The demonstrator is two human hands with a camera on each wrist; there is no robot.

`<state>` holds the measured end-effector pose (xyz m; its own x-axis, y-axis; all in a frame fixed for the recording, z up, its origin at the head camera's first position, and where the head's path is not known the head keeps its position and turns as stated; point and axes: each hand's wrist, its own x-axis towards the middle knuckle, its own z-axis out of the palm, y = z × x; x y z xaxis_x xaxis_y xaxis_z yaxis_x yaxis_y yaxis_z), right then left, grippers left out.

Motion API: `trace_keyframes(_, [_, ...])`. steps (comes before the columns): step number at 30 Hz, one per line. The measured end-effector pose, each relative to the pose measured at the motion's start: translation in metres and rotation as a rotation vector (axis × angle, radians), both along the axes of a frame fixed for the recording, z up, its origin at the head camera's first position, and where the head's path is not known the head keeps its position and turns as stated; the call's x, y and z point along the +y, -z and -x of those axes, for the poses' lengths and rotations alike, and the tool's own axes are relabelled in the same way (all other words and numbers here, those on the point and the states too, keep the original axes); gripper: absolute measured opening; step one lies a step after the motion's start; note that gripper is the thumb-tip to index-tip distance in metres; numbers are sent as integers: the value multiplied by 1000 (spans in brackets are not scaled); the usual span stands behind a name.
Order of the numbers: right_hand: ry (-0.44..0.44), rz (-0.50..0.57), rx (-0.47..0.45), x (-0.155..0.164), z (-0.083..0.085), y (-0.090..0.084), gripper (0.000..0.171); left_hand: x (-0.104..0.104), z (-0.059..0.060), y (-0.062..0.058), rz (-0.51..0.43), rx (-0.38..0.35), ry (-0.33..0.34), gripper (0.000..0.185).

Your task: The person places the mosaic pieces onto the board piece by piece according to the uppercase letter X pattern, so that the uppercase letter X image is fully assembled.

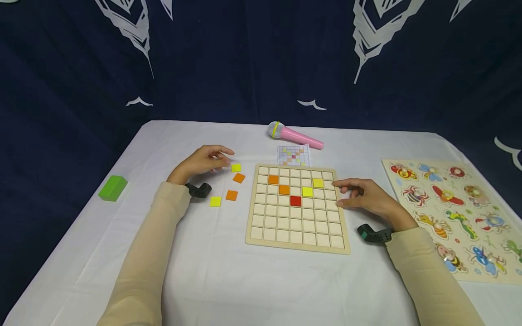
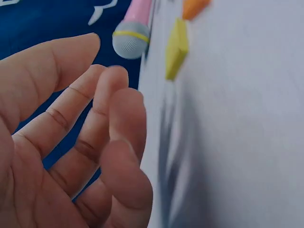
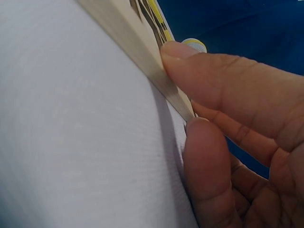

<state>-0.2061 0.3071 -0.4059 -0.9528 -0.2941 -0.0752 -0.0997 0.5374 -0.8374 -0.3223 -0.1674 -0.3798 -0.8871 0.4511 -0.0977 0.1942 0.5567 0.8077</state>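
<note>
My left hand point(image 1: 205, 159) hovers left of a yellow tile point(image 1: 236, 168), its fingers loosely bent with nothing between them. The left wrist view shows the same yellow tile point(image 2: 176, 50) beyond the fingertips. An orange tile point(image 1: 239, 178) lies just below it, with another orange tile point(image 1: 231, 195) and a second yellow tile point(image 1: 215, 201) nearer me. A wooden grid board point(image 1: 258, 217) lies flat, with orange, yellow and red tiles in some upper squares. My right hand point(image 1: 369, 197) grips the board's right edge between thumb and finger; the right wrist view shows the fingertips at the board's edge point(image 3: 137, 52).
Behind the board lie a printed pattern card point(image 1: 293, 155) and a pink toy microphone point(image 1: 299, 136). A green block point(image 1: 113, 188) sits at the far left of the white table point(image 1: 228, 280). An insect puzzle board point(image 1: 461, 222) lies at the right, beside my right forearm.
</note>
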Motion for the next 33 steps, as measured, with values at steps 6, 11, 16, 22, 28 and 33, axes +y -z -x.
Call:
trace_keyframes(6, [-2,10,-7,0,-1,0,60,1,4,9,74,-11,-28,43])
trace_keyframes(11, [0,6,-18,1,-2,0,61,4,4,13,145,15,-32,45])
trace_keyframes(16, [2,1,-27,0,-2,-2,62,9,2,13,194,45,-40,45])
trace_keyframes(22, [1,-14,-14,-1,-1,-4,61,11,3,15,209,74,-54,38])
trace_keyframes(28, [9,-18,-10,-1,-1,-4,61,9,3,15,196,73,-52,38])
trace_keyframes(33, [6,-14,-9,-2,1,-1,62,7,3,15,167,59,-51,37])
